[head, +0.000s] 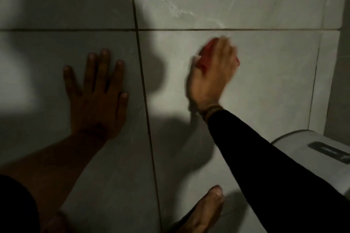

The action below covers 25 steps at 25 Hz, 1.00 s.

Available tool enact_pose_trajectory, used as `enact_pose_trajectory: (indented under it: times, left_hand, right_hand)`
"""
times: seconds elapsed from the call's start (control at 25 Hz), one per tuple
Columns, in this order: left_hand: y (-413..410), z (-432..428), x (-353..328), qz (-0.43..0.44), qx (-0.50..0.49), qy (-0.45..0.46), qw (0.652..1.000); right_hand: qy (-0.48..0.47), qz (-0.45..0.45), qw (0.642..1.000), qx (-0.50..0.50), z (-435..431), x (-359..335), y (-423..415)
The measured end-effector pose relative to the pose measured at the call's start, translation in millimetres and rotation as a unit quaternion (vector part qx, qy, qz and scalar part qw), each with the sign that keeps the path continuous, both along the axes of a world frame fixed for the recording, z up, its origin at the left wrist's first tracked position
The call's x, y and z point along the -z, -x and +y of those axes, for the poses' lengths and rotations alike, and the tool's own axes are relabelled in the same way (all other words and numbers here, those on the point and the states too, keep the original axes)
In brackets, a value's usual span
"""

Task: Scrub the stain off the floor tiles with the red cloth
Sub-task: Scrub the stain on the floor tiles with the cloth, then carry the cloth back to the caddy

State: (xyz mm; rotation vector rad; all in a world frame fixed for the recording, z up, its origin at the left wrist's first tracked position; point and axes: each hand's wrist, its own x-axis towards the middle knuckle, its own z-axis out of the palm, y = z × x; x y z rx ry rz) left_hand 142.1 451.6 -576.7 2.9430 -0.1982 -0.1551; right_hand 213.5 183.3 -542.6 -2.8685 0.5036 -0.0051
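My right hand [215, 70] presses the red cloth [205, 56] flat onto a pale grey floor tile [265, 81], just below a dark grout line. Only slivers of red show between the fingers and at the hand's right edge, and the hand is blurred by motion. A whitish smear [181, 12] streaks the tile beyond the grout line, ahead of the cloth. My left hand [96, 92] lies flat on the neighbouring tile, in shadow, fingers spread and holding nothing.
A bare foot [204, 212] rests on the tile at the bottom centre. A white appliance or lid with a dark recessed handle [329, 150] sits at the right edge. A wall edge [339, 81] rises at the far right. Dark grout lines cross the floor.
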Motion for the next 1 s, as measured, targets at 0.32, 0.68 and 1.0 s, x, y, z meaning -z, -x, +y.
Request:
enact_pose_trajectory:
  times: [0.32,0.68,1.0]
  left_hand:
    - [-0.3,1.0,3.2,-0.010,-0.005,-0.012,1.000]
    - [-9.5,-4.6,-55.0,0.153,0.014,-0.076,0.985]
    - [-12.8,-131.6,-218.0,0.479,-0.072,0.097,0.870]
  right_hand:
    - [0.002,0.080,0.981,-0.177,-38.0,-12.4,63.2]
    - [-0.121,0.130,0.951,-0.252,41.1,-33.4,139.6]
    - [-0.540,0.089,0.752,0.368,-29.8,-185.2,205.9]
